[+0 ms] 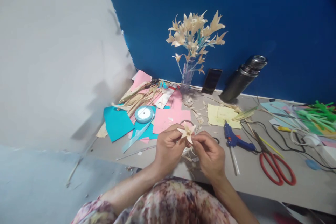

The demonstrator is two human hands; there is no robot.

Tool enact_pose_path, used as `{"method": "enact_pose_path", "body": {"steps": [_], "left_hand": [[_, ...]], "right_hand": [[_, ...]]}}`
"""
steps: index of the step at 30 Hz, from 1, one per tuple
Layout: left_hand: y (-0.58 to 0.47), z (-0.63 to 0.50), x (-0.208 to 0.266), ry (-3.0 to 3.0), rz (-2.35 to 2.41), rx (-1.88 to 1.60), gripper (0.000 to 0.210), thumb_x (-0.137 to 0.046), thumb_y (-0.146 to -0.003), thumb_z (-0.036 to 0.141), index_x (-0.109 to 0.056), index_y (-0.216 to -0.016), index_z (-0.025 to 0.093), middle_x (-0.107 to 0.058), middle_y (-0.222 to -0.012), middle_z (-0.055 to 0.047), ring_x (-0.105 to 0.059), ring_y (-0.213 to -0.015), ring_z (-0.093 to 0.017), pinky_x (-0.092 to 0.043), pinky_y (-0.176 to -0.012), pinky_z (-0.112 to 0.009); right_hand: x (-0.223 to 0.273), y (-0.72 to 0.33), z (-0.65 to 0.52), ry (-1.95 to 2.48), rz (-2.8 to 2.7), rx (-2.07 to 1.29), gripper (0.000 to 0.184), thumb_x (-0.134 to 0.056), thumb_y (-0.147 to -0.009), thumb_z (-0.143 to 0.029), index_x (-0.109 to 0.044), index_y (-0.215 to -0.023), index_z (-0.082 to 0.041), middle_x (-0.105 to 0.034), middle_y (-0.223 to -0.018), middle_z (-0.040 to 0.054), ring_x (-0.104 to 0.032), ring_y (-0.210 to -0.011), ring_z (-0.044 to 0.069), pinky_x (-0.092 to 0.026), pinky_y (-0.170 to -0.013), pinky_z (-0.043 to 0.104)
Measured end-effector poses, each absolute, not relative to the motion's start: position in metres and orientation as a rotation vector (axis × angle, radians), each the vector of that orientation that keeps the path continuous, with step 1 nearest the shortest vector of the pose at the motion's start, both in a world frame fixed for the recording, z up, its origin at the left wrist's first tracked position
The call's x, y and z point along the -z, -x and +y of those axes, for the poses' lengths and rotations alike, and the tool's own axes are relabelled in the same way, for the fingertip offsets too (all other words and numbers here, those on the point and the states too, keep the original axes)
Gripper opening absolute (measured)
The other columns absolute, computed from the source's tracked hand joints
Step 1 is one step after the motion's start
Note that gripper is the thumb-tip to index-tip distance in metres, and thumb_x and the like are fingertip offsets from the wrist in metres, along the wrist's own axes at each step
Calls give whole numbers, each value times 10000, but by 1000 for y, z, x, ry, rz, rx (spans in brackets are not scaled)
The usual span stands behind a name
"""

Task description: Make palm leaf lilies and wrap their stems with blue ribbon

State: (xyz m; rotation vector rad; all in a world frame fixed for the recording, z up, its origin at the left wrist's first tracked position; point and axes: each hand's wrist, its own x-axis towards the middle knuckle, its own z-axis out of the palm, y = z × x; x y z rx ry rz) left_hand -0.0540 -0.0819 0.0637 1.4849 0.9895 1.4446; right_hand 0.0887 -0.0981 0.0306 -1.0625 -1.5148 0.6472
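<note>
Between my two hands is a cream artificial flower with pointed petals, its open face turned up toward me. My left hand is closed around the flower's base from the left. From the right, my right hand pinches at the flower's lower side, thumb and forefinger together. The flower's base and any stem are hidden by the fingers. Just beyond it lies a pink paper sheet. A blue glue gun rests on the table to the right of my right hand.
Red-handled scissors lie at the right, by a black cord. A vase of similar flowers, a phone and a dark flask stand by the blue wall. Ribbon, teal sheets and dried husks lie left.
</note>
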Motion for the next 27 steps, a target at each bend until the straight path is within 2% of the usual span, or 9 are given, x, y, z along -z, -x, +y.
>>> {"method": "enact_pose_path", "body": {"steps": [5,10,13,20,27], "left_hand": [[54,-83,-65,-1406,992,-1474,289,-761,-815,270,-699,-561,146,-654,-696,-50,-601,-644,-131,-438,-561,-214],[55,-83,-64,-1294,930,-1465,200,-786,-791,315,-767,-668,157,-638,-637,-35,-576,-586,-123,-447,-533,-211],[55,-83,-66,-1274,918,-1472,198,-809,-763,330,-776,-675,157,-654,-651,-45,-604,-617,-137,-474,-549,-210],[52,-84,-74,-1189,975,-1443,192,-835,-720,341,-778,-717,157,-633,-664,-22,-583,-536,-114,-467,-465,-197],[49,-86,-72,-1157,946,-1412,213,-834,-722,346,-762,-688,149,-650,-700,-27,-606,-516,-112,-496,-486,-216]], "right_hand": [[-32,-85,-100,1051,-1511,-674,118,-613,-942,-178,-693,-866,-220,-659,-780,1,-621,-721,148,-465,-668,254],[-31,-87,-103,1018,-1536,-670,126,-598,-944,-147,-697,-941,-224,-649,-785,-4,-605,-691,133,-466,-649,245],[-31,-87,-103,992,-1563,-645,152,-589,-940,-124,-702,-977,-220,-652,-789,2,-611,-697,136,-477,-653,249],[-33,-90,-105,962,-1611,-553,254,-593,-928,-101,-731,-1090,-239,-690,-818,23,-640,-732,161,-500,-661,270],[-29,-93,-103,969,-1552,-557,188,-631,-911,-94,-739,-996,-222,-655,-772,15,-600,-673,148,-480,-610,262]]}}
